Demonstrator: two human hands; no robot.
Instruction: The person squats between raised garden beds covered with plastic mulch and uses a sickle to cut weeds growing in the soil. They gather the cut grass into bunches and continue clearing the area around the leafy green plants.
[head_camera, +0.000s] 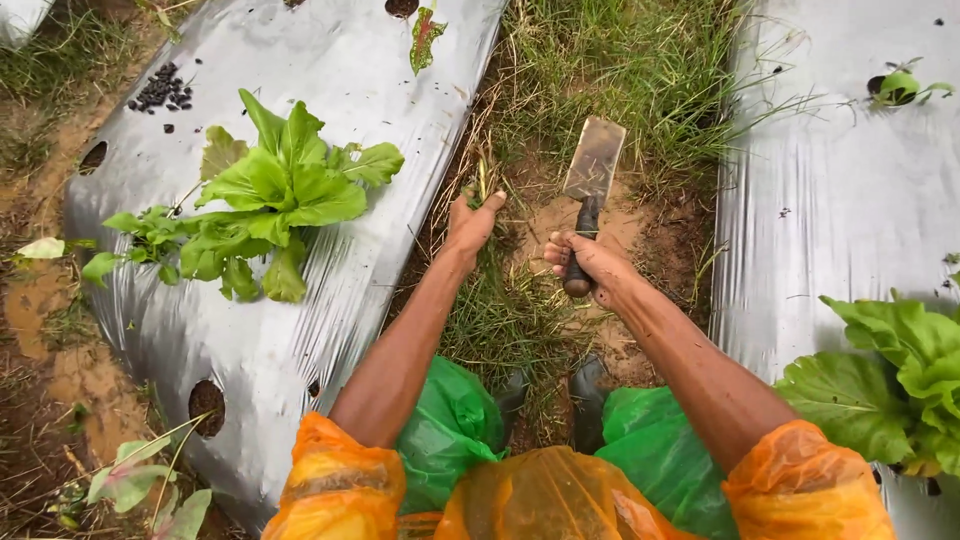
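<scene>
Orange plastic sleeves (335, 480) sit closest to you, bunched at your elbows over green plastic wraps (655, 445) on your legs. Your bare forearms reach out over the grassy furrow (510, 320). Your left hand (470, 225) is clenched around a tuft of grass (483, 180), pinching the blades near the soil. Your right hand (590, 265) grips the dark handle of a short chopping blade (594, 160); its flat rectangular metal face is dull, rust-stained and smeared with mud, and it points away from you above a bare sandy patch. Silver plastic mulch (300, 330) covers the raised beds on both sides. Leafy green lettuce (270, 195) grows from a hole on the left bed; another plant (900, 370) spreads on the right. Farther off, thick grass fills the furrow.
</scene>
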